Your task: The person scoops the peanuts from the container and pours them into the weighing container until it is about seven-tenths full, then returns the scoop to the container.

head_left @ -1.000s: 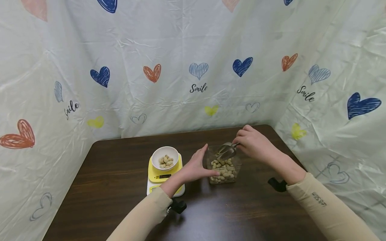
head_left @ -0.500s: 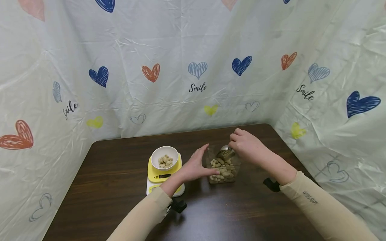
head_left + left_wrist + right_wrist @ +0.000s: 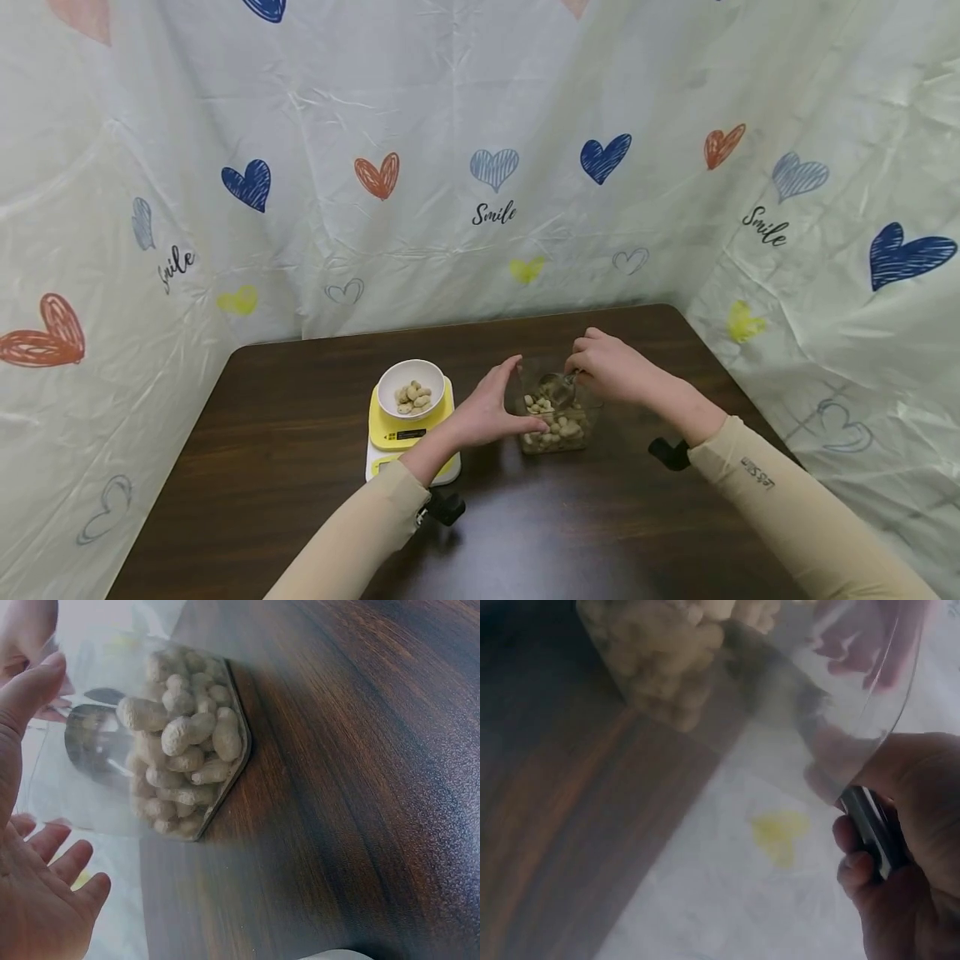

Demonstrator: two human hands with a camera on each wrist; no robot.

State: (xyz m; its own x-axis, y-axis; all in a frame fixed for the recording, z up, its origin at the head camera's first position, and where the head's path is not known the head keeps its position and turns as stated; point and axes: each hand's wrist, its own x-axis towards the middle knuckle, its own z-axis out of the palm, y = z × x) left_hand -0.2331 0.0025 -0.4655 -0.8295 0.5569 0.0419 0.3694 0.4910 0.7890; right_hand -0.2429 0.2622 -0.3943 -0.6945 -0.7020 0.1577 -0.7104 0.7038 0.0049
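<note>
- Head: a dark wood-grain table (image 3: 262,433) is backed by a heart-printed curtain (image 3: 420,108). Right of the middle, nearer its far edge, a clear container (image 3: 591,418) of peanuts (image 3: 562,429) is touched by the left hand (image 3: 487,417), fingers extended; a scoop (image 3: 557,389) is gripped by the right hand (image 3: 611,367). The kitchen scale (image 3: 382,432) is partly covered by the left sleeve (image 3: 367,521).
- Left wrist: a white object (image 3: 337,955) is cut off below.
- Right wrist: the peanuts are blurred; the scoop's handle (image 3: 874,832) is finger-wrapped.
</note>
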